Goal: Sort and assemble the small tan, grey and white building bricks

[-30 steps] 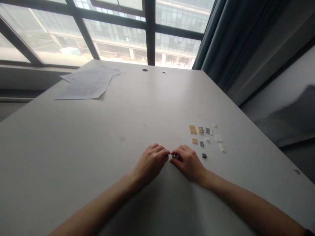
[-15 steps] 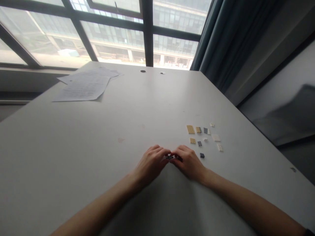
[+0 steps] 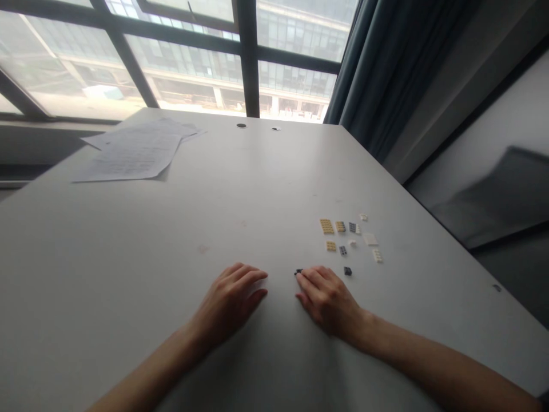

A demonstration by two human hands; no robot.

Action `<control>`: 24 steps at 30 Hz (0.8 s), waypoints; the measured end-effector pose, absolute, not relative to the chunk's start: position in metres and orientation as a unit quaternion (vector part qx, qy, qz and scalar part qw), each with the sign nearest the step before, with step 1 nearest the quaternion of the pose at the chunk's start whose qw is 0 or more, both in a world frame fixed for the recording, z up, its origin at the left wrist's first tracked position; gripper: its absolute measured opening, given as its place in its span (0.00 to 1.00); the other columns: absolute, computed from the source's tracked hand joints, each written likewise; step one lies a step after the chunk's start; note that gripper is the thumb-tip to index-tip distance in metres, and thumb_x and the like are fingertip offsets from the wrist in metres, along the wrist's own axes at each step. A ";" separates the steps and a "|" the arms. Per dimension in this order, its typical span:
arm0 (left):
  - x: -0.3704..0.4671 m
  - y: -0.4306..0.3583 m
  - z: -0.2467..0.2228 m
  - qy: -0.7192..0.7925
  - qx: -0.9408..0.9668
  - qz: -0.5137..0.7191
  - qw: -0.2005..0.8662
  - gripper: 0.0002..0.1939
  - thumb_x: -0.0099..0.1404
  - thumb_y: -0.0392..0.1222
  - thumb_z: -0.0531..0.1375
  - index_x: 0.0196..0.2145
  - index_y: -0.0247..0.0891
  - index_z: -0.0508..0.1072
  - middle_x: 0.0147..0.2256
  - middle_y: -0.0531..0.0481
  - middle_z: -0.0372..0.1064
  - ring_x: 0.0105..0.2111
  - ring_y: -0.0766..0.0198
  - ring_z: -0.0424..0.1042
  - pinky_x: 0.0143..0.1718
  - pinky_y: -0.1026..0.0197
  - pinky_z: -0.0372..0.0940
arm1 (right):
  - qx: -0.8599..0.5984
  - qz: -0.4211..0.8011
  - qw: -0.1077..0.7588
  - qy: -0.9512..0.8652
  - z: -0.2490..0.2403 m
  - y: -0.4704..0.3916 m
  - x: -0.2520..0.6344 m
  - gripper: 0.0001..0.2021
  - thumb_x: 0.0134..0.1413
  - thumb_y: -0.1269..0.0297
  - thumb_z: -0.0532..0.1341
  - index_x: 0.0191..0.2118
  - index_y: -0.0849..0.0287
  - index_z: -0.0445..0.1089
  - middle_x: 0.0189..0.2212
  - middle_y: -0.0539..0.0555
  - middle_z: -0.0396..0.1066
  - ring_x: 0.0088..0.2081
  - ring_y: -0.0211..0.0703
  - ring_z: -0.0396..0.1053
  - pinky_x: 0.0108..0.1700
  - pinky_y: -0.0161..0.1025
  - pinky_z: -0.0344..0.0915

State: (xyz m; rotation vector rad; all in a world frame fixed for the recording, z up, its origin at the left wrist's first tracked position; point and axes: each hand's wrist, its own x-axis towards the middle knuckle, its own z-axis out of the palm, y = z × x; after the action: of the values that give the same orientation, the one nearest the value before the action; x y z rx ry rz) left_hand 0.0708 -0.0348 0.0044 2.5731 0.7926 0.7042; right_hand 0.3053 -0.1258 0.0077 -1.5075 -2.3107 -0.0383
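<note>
On the white table (image 3: 257,189), small dark piece (image 3: 298,272) meets right hand (image 3: 329,296) (pinched or merely touched, can't tell); left hand (image 3: 231,294) gapes, empty. Careless rightward sweep could knock dark block (image 3: 347,271).

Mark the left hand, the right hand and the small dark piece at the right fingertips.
Left hand (image 3: 231,294): head view, back of the hand.
Right hand (image 3: 329,296): head view, back of the hand.
Small dark piece (image 3: 299,271): head view, its exposed part.
</note>
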 end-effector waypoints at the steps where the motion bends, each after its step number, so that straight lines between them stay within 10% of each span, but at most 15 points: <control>1: 0.071 -0.035 0.004 0.277 0.910 0.250 0.181 0.09 0.65 0.39 0.56 0.43 0.39 0.70 0.38 0.46 0.72 0.39 0.61 0.69 0.43 0.57 0.66 | -0.551 -0.022 0.193 -0.812 0.007 -0.127 0.313 0.13 0.61 0.66 0.55 0.48 0.65 0.69 0.41 0.63 0.71 0.44 0.53 0.65 0.47 0.50 0.67; 13: 0.064 -0.036 0.013 0.279 0.900 0.294 0.163 0.08 0.65 0.40 0.57 0.41 0.40 0.72 0.37 0.47 0.73 0.38 0.62 0.71 0.42 0.59 0.68 | -0.622 -0.069 0.245 -0.740 0.006 -0.133 0.365 0.12 0.59 0.64 0.57 0.46 0.61 0.71 0.40 0.61 0.73 0.44 0.53 0.67 0.47 0.54 0.66; 20: -0.018 -0.044 0.023 0.522 0.729 0.388 0.213 0.13 0.65 0.51 0.56 0.41 0.42 0.73 0.39 0.51 0.74 0.36 0.60 0.74 0.39 0.56 0.71 | -0.644 0.131 0.533 -0.533 0.006 -0.133 0.385 0.14 0.59 0.55 0.57 0.42 0.57 0.73 0.41 0.57 0.74 0.44 0.50 0.71 0.49 0.51 0.66; 24: -0.077 -0.040 0.027 0.515 0.612 0.533 0.275 0.25 0.72 0.54 0.35 0.56 0.53 0.63 0.56 0.59 0.64 0.54 0.51 0.65 0.52 0.41 0.65 | -0.589 0.190 0.683 -0.388 0.017 -0.113 0.402 0.30 0.63 0.44 0.41 0.55 0.59 0.65 0.51 0.63 0.68 0.51 0.52 0.69 0.52 0.54 0.65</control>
State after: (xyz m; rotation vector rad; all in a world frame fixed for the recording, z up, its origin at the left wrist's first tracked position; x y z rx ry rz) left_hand -0.0775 -0.0403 0.0273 1.6454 1.3855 1.4320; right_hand 0.4018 -0.1131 0.0169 -1.3205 -0.8697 0.4264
